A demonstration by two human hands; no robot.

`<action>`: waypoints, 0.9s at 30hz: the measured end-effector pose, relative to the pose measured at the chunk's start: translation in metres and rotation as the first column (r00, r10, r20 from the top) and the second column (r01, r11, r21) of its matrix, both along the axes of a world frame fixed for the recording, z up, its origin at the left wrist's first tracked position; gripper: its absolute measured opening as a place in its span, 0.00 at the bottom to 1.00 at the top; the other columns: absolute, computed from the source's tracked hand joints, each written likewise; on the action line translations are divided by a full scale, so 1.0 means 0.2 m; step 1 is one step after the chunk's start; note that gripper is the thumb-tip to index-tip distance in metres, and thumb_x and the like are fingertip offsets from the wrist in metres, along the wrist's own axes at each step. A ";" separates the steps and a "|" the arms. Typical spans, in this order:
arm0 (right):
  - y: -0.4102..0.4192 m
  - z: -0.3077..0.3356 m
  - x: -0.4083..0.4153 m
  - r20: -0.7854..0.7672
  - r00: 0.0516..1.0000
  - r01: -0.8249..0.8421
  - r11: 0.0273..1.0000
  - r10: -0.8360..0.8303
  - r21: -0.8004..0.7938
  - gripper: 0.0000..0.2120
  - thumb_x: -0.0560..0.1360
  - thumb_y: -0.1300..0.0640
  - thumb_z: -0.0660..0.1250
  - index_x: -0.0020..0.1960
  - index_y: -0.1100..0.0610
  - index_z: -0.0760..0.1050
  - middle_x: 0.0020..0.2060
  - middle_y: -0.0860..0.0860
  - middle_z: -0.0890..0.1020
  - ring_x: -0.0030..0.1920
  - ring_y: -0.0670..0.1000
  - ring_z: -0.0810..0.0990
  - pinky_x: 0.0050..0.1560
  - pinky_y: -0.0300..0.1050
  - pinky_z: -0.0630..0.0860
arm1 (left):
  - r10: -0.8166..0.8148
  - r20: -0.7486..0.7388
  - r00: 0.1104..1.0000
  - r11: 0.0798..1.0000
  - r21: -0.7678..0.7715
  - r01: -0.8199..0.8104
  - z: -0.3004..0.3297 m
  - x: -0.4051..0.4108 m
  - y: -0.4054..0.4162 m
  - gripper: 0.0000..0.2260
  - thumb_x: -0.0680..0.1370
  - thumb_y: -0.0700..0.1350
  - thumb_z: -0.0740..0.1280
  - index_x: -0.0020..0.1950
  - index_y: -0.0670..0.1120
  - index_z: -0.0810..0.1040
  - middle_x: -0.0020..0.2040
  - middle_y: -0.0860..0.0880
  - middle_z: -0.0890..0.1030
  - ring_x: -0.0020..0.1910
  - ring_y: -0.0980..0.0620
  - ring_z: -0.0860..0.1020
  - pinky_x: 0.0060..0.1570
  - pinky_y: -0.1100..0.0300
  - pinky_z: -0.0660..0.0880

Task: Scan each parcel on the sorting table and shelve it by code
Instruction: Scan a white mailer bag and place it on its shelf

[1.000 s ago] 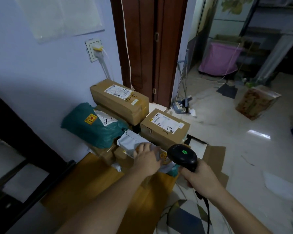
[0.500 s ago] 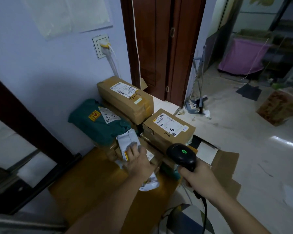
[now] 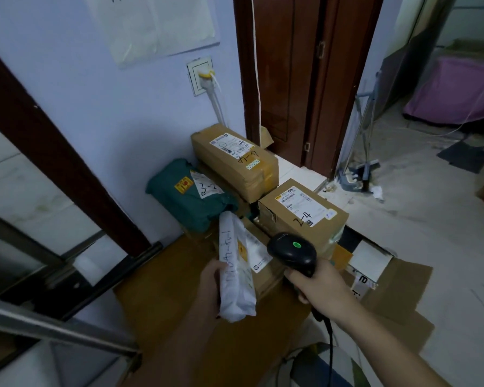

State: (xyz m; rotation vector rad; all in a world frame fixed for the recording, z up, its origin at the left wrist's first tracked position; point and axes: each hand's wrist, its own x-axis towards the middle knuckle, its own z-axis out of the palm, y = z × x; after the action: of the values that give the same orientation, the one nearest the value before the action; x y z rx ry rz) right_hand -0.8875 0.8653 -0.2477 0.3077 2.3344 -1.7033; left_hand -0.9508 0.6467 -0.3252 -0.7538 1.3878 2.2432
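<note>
My left hand has lifted the white parcel off the pile, fingers clamped round it; right hand grips the scanner. Scan pending.

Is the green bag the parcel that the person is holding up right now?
No, the left hand grips a white parcel, while the green bag lies against the wall.

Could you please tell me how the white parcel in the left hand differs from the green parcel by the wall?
The white parcel is slim and held up by the left hand; the green parcel is bulkier and rests on the pile. Both are soft bags with handwritten codes.
</note>
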 end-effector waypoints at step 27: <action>-0.07 0.01 0.09 0.043 0.997 0.058 0.998 -0.058 -0.002 0.11 0.77 0.62 0.67 0.44 0.72 0.74 0.24 0.54 0.73 0.22 0.48 0.73 0.24 0.39 0.71 | -0.032 -0.077 0.997 0.994 0.105 0.040 -0.14 -0.04 0.07 0.21 0.83 0.55 0.65 0.72 0.45 0.76 0.63 0.40 0.84 0.62 0.38 0.83 0.64 0.35 0.77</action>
State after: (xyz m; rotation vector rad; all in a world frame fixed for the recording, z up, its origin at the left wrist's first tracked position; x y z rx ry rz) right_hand -0.8694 0.8504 -0.2467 0.4107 2.3133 -1.7097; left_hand -0.9590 0.6611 -0.3532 -0.6102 1.2925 2.3184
